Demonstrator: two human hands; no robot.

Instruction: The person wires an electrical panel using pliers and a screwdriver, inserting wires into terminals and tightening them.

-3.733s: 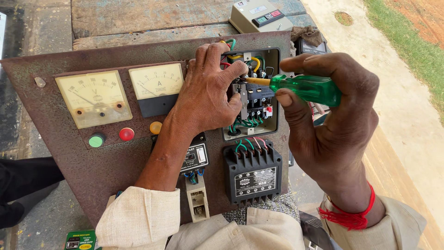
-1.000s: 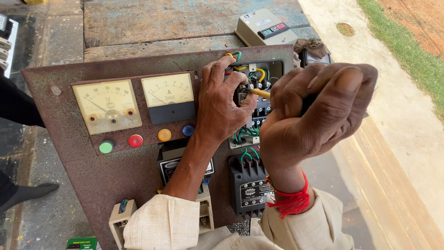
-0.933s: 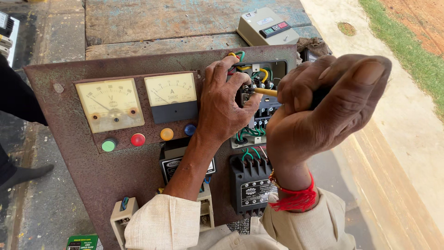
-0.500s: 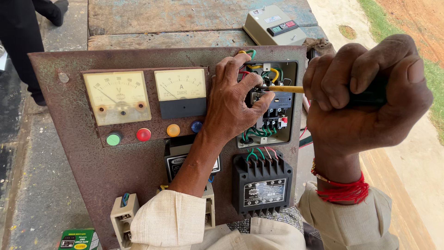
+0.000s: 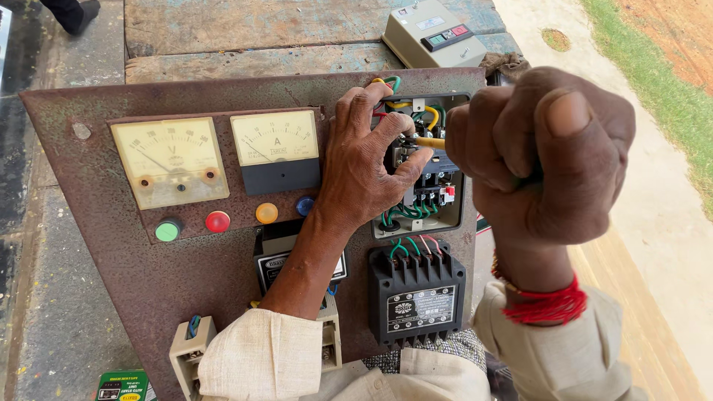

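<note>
Head view showed the left hand (image 5: 364,171) with fingers (image 5: 386,122) spread over the wired switch block (image 5: 423,167) set in the rusty panel (image 5: 111,267), bracing it. The right hand (image 5: 538,156) was fisted tight around a screwdriver (image 5: 429,141), its yellow shaft reaching a terminal. Wires already sat in place, so the job looked well along, with tightening seemingly left. Two meters (image 5: 223,156) and coloured buttons (image 5: 215,221) stood to the left.
</note>
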